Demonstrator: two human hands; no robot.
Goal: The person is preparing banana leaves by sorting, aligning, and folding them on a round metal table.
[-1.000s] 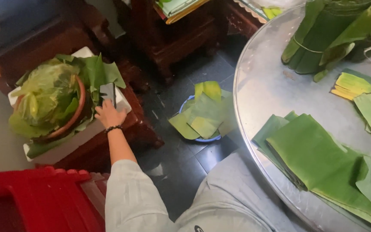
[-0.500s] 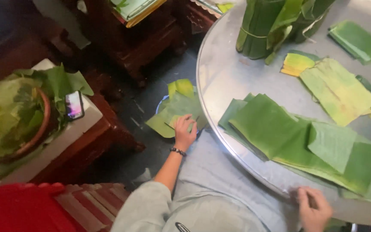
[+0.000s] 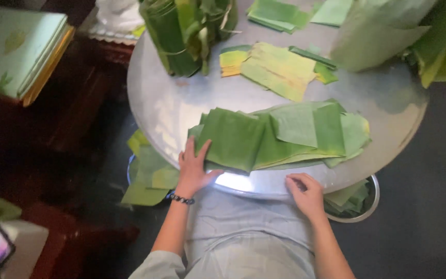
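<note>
On the round metal counter [image 3: 171,108], the left hand [image 3: 194,168] lies spread, pinning the leaf stack [image 3: 274,137] flat; the right hand [image 3: 305,194], fingers curled, rests at the rim.

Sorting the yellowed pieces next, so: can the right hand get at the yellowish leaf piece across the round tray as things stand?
Probably yes. The right hand rests at the tray's near rim; only the flat stack of green leaves lies between it and the yellowish leaf piece, low enough to reach over.

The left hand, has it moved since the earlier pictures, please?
Yes. The left hand has come up from the leaves in the floor basin onto the round metal table, and now rests on the near leaf stack.
</note>
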